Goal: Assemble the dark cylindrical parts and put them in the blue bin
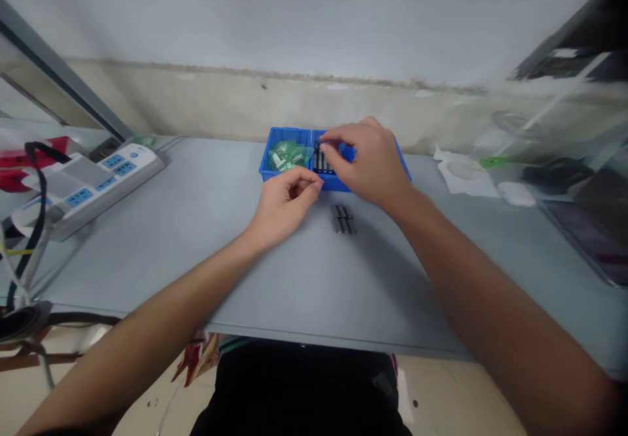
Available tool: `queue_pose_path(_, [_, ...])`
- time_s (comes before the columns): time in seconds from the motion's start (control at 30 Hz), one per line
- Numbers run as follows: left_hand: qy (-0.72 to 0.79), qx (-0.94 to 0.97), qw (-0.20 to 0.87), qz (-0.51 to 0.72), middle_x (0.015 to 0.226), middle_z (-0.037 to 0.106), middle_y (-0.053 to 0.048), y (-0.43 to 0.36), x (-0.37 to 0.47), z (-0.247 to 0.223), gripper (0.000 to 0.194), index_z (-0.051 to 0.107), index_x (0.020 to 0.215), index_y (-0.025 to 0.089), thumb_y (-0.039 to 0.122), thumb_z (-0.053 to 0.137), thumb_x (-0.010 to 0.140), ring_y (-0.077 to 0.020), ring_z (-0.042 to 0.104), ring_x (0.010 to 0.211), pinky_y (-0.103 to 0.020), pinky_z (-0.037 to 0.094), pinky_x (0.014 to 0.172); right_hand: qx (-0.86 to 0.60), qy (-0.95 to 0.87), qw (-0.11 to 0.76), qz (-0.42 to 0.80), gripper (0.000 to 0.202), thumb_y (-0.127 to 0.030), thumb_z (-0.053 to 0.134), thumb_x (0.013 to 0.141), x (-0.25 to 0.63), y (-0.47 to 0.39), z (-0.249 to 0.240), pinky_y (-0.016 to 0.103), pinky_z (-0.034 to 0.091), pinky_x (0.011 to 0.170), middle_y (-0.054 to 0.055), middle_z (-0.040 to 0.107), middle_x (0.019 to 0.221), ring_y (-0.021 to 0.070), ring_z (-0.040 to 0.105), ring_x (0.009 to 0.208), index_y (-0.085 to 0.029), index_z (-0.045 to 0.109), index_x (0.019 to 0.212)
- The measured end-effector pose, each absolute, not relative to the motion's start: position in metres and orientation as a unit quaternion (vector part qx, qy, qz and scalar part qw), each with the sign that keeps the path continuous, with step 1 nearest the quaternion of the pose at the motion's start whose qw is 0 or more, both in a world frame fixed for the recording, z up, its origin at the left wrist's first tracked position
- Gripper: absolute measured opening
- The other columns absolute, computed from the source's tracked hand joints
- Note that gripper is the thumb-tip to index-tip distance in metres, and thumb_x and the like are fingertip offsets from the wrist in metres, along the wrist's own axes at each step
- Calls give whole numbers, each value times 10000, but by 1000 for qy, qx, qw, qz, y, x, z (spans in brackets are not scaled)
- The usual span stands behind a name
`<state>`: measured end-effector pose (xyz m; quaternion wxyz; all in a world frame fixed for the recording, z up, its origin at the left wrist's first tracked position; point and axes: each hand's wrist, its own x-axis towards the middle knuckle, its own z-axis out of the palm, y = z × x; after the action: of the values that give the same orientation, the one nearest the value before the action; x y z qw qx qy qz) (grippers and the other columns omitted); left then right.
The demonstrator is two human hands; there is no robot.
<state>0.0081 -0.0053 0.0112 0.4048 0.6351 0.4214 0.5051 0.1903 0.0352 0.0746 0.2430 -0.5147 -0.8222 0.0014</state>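
Just below right hand [373, 161], fingertips parted: black rods [322, 163] in blue bin [337, 183]; left hand [283, 204], fingertips together

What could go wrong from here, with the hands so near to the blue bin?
The left hand is close to the front of the blue bin, so it might bump it. The right hand reaches over the dark pieces in the bin; they sit close together, so it could disturb neighbours. The dark pieces on the table lie in front of the bin, where a returning wrist might scatter them.
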Motion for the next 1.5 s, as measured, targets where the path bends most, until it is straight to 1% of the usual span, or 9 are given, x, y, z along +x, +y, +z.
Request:
queue_pose_path(0.07, [420,662,388,485,719,639,17,-5,7,9,134,740,947,200,319,678,956,-124,545,657,-268,431,637,-535,-812,234,3,406,-345,482,1086,193,13,70,411,476,955,101,842,1138,281,709,1034,-212,834,1240])
queue_pose_path(0.17, [413,720,342,441,775,703,5,-4,5,6,150,743,948,192,311,654,969,-130,602,697,-278,466,688,-613,-775,152,4,403,-438,503,1090,196,-13,59,397,435,763,101,833,957,297,739,897,-219,836,1156])
queue_pose_path(0.3, [422,792,243,369,832,778,-14,-2,2,3,154,768,927,190,267,643,976,-152,665,729,-294,479,713,-663,-748,32,-10,507,-594,488,1095,198,-33,46,409,418,714,172,847,1046,387,796,976,-202,784,1225])
queue_pose_path(0.43, [443,812,187,330,905,815,-34,2,-4,3,190,801,1049,191,241,641,959,-172,697,754,-309,499,717,-655,-755,-20,25,592,-670,508,1072,197,-38,41,437,479,761,199,843,1123,425,804,1069,-166,738,1282])
queue_pose_path(0.6, [441,822,152,328,912,819,-41,4,-9,7,222,806,1082,194,287,631,981,-180,695,760,-331,507,739,-642,-763,-31,59,529,-596,500,1071,197,-36,36,436,480,758,178,844,1170,408,812,1053,-183,707,1327])
queue_pose_path(0.77, [426,838,138,313,922,816,-45,2,-10,9,242,806,1112,190,301,619,1007,-178,691,759,-332,515,741,-648,-761,-24,40,453,-510,467,1088,197,-33,31,417,419,704,180,847,1116,409,822,1037,-188,693,1312])
queue_pose_path(1.0, [374,872,134,286,994,826,-57,-6,-5,11,265,806,1162,197,304,596,1040,-181,713,791,-327,530,741,-638,-769,-17,43,456,-491,401,1127,193,-36,27,416,359,685,164,845,1138,404,816,1030,-208,658,1375])
queue_pose_path(1.17, [368,884,147,249,1018,828,-68,-10,-2,12,276,802,1180,191,279,595,1019,-207,727,828,-348,530,766,-642,-766,-4,33,413,-428,418,1097,187,-39,26,409,302,658,168,836,1135,401,812,1037,-216,655,1361])
queue_pose_path(1.5, [387,873,132,265,921,809,-45,-5,-3,7,189,773,1013,196,256,596,980,-207,715,807,-345,502,760,-639,-767,47,31,371,-356,469,1052,171,-29,15,413,420,693,184,832,1132,398,803,1023,-204,674,1321])
